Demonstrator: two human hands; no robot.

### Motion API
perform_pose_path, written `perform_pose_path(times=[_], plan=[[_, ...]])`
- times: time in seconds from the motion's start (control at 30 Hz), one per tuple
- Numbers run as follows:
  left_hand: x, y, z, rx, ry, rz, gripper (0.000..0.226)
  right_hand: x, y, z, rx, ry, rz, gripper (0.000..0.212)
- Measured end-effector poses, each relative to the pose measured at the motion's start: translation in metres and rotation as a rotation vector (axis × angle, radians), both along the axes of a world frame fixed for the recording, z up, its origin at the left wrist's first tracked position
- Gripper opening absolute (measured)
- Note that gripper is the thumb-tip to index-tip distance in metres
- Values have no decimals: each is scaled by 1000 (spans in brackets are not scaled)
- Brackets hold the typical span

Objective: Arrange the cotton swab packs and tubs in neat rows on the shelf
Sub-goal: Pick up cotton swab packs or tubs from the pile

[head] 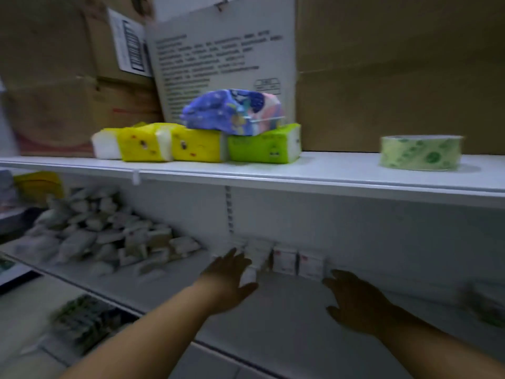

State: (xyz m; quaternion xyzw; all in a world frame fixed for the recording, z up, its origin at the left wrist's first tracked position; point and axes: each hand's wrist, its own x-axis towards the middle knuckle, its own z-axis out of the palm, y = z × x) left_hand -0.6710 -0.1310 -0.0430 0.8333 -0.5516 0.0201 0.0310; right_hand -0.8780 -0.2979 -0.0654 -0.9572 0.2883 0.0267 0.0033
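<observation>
My left hand (229, 277) lay flat against white pack (255, 257); right hand (355, 302) spread, empty. Too hard push could topple upright packs (285, 259) beside.

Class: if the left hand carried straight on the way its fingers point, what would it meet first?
Probably the leftmost white pack in the row at the back of the shelf; the left hand has its fingers close to it. Blur hides whether they touch.
</observation>
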Motion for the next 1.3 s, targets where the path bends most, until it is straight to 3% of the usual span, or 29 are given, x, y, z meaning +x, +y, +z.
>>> perform_pose_path(times=[0.1,0.23,0.47,0.63,0.77,0.83,1.0,1.07,1.2,1.3], plan=[[70,76,4,40,-41,155,73,85,47,28,-62,-74,148,65],[128,155,6,68,14,315,72,177,110,57,15,-123,270,64],[190,229,-25,50,159,388,70,279,159,27,31,-79,419,68],[252,231,-34,84,161,453,68,356,159,8,67,-93,460,58],[297,212,-33,91,136,465,68,422,139,-5,152,-152,426,77],[318,202,-35,72,193,475,69,446,134,-13,181,-119,416,70],[350,175,-48,-161,468,606,60,491,134,-33,194,-155,389,52],[364,166,-60,-245,561,669,66,502,136,-45,191,-217,372,51],[387,154,-84,-332,605,700,70,525,139,-74,128,-293,245,64],[399,150,-101,-410,624,695,65,537,145,-88,108,-327,104,56]])
